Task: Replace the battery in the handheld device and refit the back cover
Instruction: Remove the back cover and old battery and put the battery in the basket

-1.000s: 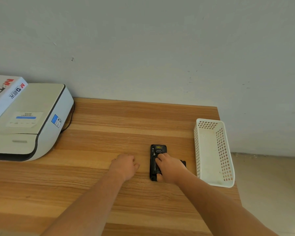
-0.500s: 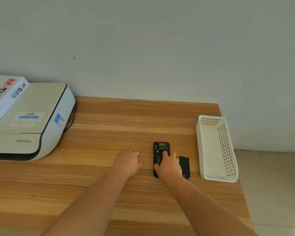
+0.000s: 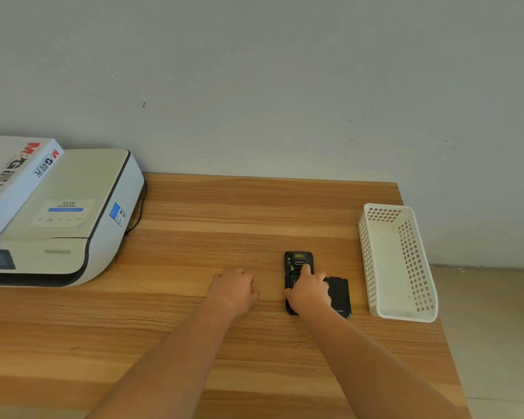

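While the handheld device point(image 3: 297, 267) lies face down on the wooden table point(image 3: 224, 207) with its back open, the right hand point(image 3: 309, 293) rests on its lower half, forefinger stretched toward the upper part of the open back and thumb at the device's left edge. Whether it is pressing a battery down or only touching the device cannot be told, because the hand hides the compartment. The left hand point(image 3: 235, 287) sits on the table just to the left of the device, fingers loosely curled, holding nothing and not touching the device.

A flat black piece point(image 3: 339, 293), likely the back cover, lies on the table just right of the device, partly under the right wrist. A white slotted basket point(image 3: 397, 261) stands further right near the table edge. A white printer point(image 3: 58, 219) with a box point(image 3: 12, 179) on it sits at far left.

Risks, as a judgement: with only 1 hand on the device and the other idle, a push on the battery could slide the device across the smooth wood. The wrist could also nudge the black piece toward the basket or the edge. A battery pressed in crooked would stop the cover from seating.

Compared with 0.5 seconds earlier, the hands, device and black piece keep almost the same arrangement; the forefinger sits at much the same spot.
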The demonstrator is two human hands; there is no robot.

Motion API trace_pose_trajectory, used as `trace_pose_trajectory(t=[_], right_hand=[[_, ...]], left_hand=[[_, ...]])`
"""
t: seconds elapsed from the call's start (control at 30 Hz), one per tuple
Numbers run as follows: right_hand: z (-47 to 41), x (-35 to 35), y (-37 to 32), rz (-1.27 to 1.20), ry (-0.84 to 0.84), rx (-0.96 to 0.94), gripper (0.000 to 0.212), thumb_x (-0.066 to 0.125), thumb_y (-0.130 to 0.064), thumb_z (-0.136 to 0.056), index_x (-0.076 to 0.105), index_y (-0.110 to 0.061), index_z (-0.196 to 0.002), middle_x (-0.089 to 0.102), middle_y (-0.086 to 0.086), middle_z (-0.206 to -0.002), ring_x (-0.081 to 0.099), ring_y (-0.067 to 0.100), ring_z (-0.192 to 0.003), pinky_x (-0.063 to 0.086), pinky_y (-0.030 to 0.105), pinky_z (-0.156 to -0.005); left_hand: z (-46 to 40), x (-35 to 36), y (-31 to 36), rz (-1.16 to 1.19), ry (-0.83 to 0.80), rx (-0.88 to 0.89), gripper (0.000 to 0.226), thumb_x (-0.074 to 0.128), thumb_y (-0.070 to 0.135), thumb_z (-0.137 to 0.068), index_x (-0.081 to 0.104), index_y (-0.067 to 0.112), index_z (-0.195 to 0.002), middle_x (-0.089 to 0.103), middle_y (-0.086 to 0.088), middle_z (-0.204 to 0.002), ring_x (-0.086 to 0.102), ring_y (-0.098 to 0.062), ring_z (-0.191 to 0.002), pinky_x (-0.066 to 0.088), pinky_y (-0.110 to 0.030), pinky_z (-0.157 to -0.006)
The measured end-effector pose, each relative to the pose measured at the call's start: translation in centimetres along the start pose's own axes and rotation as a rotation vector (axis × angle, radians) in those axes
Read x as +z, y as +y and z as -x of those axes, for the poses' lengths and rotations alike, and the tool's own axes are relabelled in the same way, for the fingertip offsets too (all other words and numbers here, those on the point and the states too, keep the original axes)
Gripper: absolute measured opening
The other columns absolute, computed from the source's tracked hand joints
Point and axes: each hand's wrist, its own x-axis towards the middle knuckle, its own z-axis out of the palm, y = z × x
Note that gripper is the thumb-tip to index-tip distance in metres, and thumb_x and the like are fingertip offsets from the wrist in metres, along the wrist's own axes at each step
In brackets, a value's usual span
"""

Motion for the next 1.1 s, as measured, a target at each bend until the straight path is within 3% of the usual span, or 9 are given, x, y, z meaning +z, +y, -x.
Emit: trace_pose_trajectory(t=[0.57,0.77,0.93,1.1], right_hand=[[2.4,-1.1,2.0,-0.142,0.107,-0.101,0.061,0.070,-0.035,-0.081,0.036,-0.022,-0.130,0.038,0.008,-0.124,0.046,0.028,-0.110,0.051,0.041,-0.084],[1.9,-5.4,3.6,-0.241,0.204,-0.156,0.056,0.069,-0.034,-0.081,0.040,-0.020,-0.127,0.039,0.008,-0.124,0.047,0.027,-0.109,0.052,0.041,-0.086],[1.0,-9.8,5.6,-0.276,0.313,-0.137,0.058,0.067,-0.036,-0.080,0.040,-0.020,-0.129,0.039,0.009,-0.121,0.048,0.029,-0.108,0.053,0.045,-0.085],[-0.2,-13.2,8.4,-0.288,0.390,-0.088,0.055,0.065,-0.033,-0.081,0.040,-0.019,-0.127,0.040,0.010,-0.114,0.050,0.030,-0.102,0.054,0.045,-0.081]], left_hand=[[0.3,0.3,1.5,0.006,0.036,-0.027,0.036,0.046,0.046,-0.096,0.062,0.020,-0.116,0.060,0.000,-0.115,0.052,-0.019,-0.109,0.042,-0.040,-0.096],[0.2,0.5,2.6,0.017,0.012,-0.036,0.039,0.041,0.046,-0.098,0.058,0.020,-0.122,0.062,0.000,-0.117,0.054,-0.017,-0.106,0.043,-0.037,-0.098],[0.1,0.2,3.7,0.021,0.026,-0.041,0.034,0.039,0.045,-0.098,0.062,0.024,-0.110,0.064,0.005,-0.102,0.056,-0.009,-0.089,0.045,-0.032,-0.090],[-0.1,0.2,4.4,0.039,0.040,-0.039,0.030,0.042,0.046,-0.098,0.062,0.025,-0.105,0.063,0.008,-0.094,0.058,-0.005,-0.084,0.049,-0.029,-0.083]])
